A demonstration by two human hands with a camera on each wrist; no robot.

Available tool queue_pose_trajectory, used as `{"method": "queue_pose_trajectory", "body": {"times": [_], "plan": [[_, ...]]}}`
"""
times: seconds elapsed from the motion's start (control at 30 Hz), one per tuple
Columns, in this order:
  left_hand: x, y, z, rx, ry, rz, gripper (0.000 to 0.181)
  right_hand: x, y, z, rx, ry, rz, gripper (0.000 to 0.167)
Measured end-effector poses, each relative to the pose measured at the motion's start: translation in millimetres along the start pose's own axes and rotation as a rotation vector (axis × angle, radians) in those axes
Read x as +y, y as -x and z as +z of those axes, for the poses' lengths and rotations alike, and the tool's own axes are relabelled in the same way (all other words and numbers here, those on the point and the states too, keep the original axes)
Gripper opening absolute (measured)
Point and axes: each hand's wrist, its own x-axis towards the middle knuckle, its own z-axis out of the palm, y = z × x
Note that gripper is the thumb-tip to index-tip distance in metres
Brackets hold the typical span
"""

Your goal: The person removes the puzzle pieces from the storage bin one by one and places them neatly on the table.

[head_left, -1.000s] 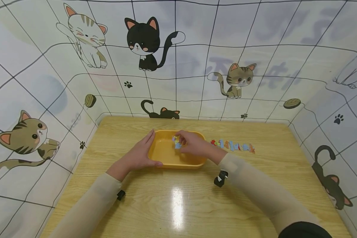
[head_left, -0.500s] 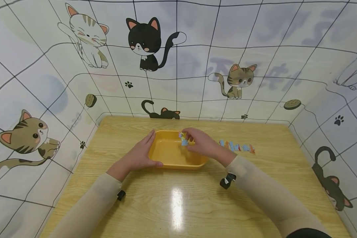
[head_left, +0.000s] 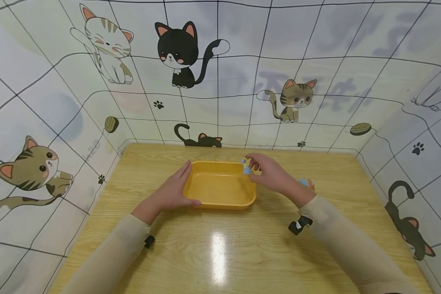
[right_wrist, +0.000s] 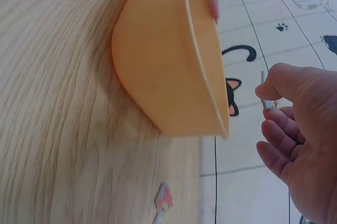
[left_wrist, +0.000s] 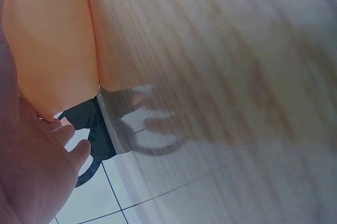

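Note:
A yellow plastic tray [head_left: 220, 188] stands on the wooden table. My left hand [head_left: 172, 190] grips its left end, thumb along the front rim and fingers along the side; in the left wrist view the fingertips bend against the tray wall [left_wrist: 52, 40]. Over the tray's right back corner my right hand [head_left: 272, 173] pinches a small flat cut-out piece [head_left: 247, 168], blue, yellow and purple, between thumb and fingers. The right wrist view shows that piece [right_wrist: 263, 90] edge-on, above the rim. Nothing is visible inside the tray.
To the right of the tray, small colourful flat pieces [head_left: 307, 183] lie on the table [head_left: 220, 241], partly covered by my right forearm. One red piece [right_wrist: 164, 195] shows in the right wrist view. A cat-patterned wall covering [head_left: 235, 110] closes off the back and sides.
My right hand has lifted the small piece from within the tray and moved it right to the back right corner. The left hand and tray stay put.

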Motion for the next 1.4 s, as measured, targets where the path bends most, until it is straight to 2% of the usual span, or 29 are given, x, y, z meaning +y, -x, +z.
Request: {"method": "queue_pose_trajectory", "body": {"times": [0.3, 0.67, 0.97, 1.17, 1.4], "plan": [[1.3, 1.3, -0.2, 0.001, 0.011, -0.002, 0.15, 19, 25.4, -17, 0.063, 0.021, -0.005, 0.063], [0.0, 1.5, 1.7, 0.001, -0.004, -0.008, 0.151, 51, 65.5, -32, 0.099, 0.025, 0.113, 0.064], [-2.7, 1.3, 3.8, 0.001, -0.003, 0.003, 0.15, 82, 87.8, -48, 0.118, 0.186, 0.144, 0.064], [-3.4, 1.6, 3.7, 0.005, -0.004, 0.008, 0.148, 97, 100.3, -56, 0.136, 0.182, 0.186, 0.066], [-2.4, 2.3, 1.8, 0.001, -0.005, 0.011, 0.148, 111, 113.6, -63, 0.167, 0.176, 0.199, 0.064]]}}
